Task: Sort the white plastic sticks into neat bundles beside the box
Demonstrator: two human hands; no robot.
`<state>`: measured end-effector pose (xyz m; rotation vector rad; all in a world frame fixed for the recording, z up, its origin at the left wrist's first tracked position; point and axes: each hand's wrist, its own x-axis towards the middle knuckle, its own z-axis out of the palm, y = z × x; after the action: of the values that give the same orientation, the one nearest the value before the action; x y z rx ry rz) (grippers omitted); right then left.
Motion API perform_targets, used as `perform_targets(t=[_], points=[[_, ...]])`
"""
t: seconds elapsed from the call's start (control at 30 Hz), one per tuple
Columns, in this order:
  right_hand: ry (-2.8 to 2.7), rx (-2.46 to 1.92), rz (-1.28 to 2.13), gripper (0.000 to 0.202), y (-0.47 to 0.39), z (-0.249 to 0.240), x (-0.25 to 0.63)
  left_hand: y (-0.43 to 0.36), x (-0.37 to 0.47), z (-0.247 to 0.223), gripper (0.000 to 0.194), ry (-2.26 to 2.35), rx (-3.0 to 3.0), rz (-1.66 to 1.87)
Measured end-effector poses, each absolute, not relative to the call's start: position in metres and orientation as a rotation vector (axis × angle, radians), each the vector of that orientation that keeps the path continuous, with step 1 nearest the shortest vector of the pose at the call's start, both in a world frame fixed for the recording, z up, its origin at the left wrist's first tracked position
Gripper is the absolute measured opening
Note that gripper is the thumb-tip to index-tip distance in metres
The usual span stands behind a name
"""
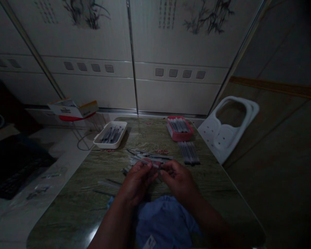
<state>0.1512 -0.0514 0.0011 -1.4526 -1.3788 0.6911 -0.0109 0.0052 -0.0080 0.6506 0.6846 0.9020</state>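
Note:
Above the table's middle, my left hand [138,180] is closed around a translucent pen barrel [151,163]. My right hand [177,178] pinches at the right end of that barrel; the small part between its fingertips is too dim to make out. Just beyond the hands lies a loose pile of pale, slender pen parts [142,154]. A few dark, thin pieces [111,183] are scattered left of my left wrist. To the right, several pens [188,153] with dark ends lie side by side in a neat row.
A white tray [96,141] with dark-tipped pen parts stands at the table's back left. The pink basket [181,136] at the back right holds many pens. Blue cloth [166,221] lies at the near edge. A white chair [223,131] stands right; a cardboard box [72,109] rests on a red stool.

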Motion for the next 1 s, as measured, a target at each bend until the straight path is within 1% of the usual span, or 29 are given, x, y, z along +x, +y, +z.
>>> perform_targets(t=[0.57,0.77,0.9,1.0], points=[[-1.387,-1.405,0.722,0.012,-0.0524,-0.0013,0.1505,0.0025,-0.0058,-0.0094,0.019,0.673,0.725,0.892],[-1.266,-1.419,0.780,0.015,-0.0488,-0.0040,0.1499,0.0019,-0.0045,-0.0067,0.020,0.663,0.713,0.908],[-1.286,-1.419,0.814,0.009,-0.0491,-0.0028,0.1515,0.0016,-0.0061,-0.0064,0.023,0.685,0.698,0.901],[-1.272,-1.383,0.871,0.014,-0.0507,-0.0011,0.1516,0.0013,-0.0060,-0.0067,0.024,0.679,0.690,0.899]])
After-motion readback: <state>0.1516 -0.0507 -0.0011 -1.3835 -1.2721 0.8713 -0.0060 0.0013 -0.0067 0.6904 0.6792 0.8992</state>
